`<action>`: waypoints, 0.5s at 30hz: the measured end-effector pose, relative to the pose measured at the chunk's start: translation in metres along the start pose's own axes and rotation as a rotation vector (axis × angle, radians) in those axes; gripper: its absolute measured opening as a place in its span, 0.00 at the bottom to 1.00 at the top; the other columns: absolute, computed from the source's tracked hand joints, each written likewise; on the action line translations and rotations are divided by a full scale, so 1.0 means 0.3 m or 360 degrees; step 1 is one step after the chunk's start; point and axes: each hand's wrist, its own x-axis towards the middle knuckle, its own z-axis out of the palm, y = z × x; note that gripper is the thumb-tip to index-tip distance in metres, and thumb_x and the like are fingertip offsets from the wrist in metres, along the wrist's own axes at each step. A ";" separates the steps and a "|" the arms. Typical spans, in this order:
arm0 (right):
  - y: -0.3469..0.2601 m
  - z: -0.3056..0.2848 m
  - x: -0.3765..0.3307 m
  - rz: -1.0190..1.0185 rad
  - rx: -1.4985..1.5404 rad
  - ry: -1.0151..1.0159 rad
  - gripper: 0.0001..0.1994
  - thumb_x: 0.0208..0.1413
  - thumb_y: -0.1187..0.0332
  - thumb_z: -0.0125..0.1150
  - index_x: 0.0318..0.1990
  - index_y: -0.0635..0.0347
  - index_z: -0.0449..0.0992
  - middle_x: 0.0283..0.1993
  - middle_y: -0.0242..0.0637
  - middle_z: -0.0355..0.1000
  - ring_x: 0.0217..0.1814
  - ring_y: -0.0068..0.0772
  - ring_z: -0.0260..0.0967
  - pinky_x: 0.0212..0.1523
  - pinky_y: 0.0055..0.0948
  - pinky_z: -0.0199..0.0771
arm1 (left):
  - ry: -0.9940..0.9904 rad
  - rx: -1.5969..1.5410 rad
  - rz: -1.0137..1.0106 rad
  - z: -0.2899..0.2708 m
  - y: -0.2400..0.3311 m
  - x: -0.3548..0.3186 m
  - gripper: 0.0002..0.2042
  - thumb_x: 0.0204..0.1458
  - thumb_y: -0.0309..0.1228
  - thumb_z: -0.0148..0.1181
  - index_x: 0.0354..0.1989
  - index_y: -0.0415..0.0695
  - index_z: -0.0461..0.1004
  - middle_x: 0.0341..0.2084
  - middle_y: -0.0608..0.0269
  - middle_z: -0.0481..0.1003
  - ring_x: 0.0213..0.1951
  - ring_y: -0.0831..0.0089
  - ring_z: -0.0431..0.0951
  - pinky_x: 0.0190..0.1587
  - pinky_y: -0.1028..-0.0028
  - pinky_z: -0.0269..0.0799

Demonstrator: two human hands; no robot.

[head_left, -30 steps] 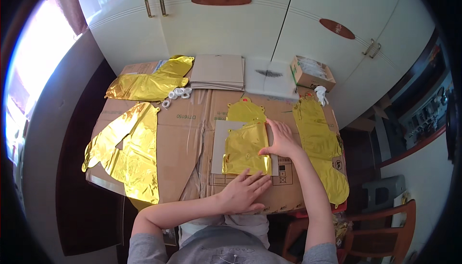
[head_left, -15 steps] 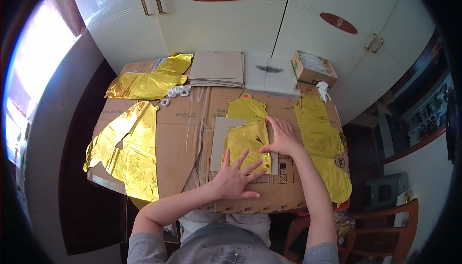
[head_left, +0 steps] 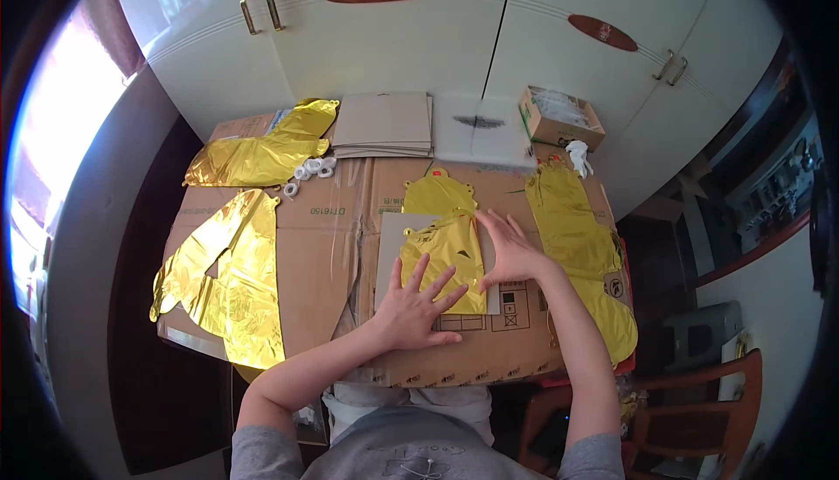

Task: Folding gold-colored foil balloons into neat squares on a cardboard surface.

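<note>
In front of me a flat gold foil balloon (head_left: pixel 437 257) is folded over a grey cardboard sheet (head_left: pixel 391 235), its far end (head_left: pixel 439 191) reaching past the sheet's top edge. My left hand (head_left: pixel 418 307) lies over the balloon's lower left part, fingers spread. Along its right edge rests my right hand (head_left: pixel 514 253), fingers stretched forward and thumb apart near the lower right side. Neither hand grips anything. To the left lies an A-shaped gold balloon (head_left: pixel 249 288); another long gold balloon (head_left: pixel 572 235) lies at the right.
Farther back are a third gold balloon (head_left: pixel 253 158), several white rolls (head_left: pixel 312 168), a stack of grey cardboard sheets (head_left: pixel 384 121) and a small box (head_left: pixel 562 119) with white contents. A white glove (head_left: pixel 578 158) lies beside it. A wooden chair (head_left: pixel 699 410) stands at right.
My left hand has slid slightly farther up the foil. The right thumb has shifted off the foil toward its right edge. The whole view has shifted a little.
</note>
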 end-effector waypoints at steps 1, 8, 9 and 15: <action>-0.012 -0.009 -0.009 0.0005 -0.0060 -0.0050 0.69 0.22 0.41 0.79 0.72 0.55 0.41 0.75 0.53 0.41 0.80 0.50 0.29 0.77 0.47 0.27 | -0.0004 -0.0002 -0.0003 0.000 0.001 0.002 0.43 0.49 0.73 0.39 0.72 0.65 0.52 0.70 0.56 0.53 0.69 0.34 0.45 0.62 0.26 0.34; -0.071 0.002 -0.043 -0.0011 -0.0339 -0.0186 0.72 0.20 0.39 0.79 0.73 0.50 0.37 0.76 0.56 0.34 0.80 0.53 0.25 0.76 0.51 0.27 | 0.0019 -0.0004 -0.0022 -0.001 0.004 0.002 0.43 0.49 0.73 0.40 0.71 0.63 0.53 0.70 0.55 0.53 0.69 0.34 0.45 0.62 0.26 0.35; -0.069 0.002 -0.047 -0.0015 -0.0352 -0.0174 0.72 0.20 0.39 0.79 0.73 0.50 0.37 0.76 0.57 0.34 0.80 0.53 0.25 0.76 0.51 0.28 | 0.0018 -0.0009 -0.0020 -0.004 0.004 0.002 0.43 0.49 0.73 0.40 0.71 0.63 0.53 0.70 0.55 0.53 0.69 0.34 0.45 0.62 0.26 0.35; -0.043 -0.005 -0.003 0.0252 -0.0087 0.0021 0.66 0.25 0.45 0.80 0.73 0.51 0.42 0.71 0.49 0.52 0.75 0.50 0.44 0.72 0.47 0.40 | 0.0030 -0.0036 -0.0022 -0.001 0.002 0.000 0.43 0.50 0.72 0.40 0.71 0.62 0.53 0.70 0.54 0.53 0.69 0.34 0.44 0.62 0.26 0.34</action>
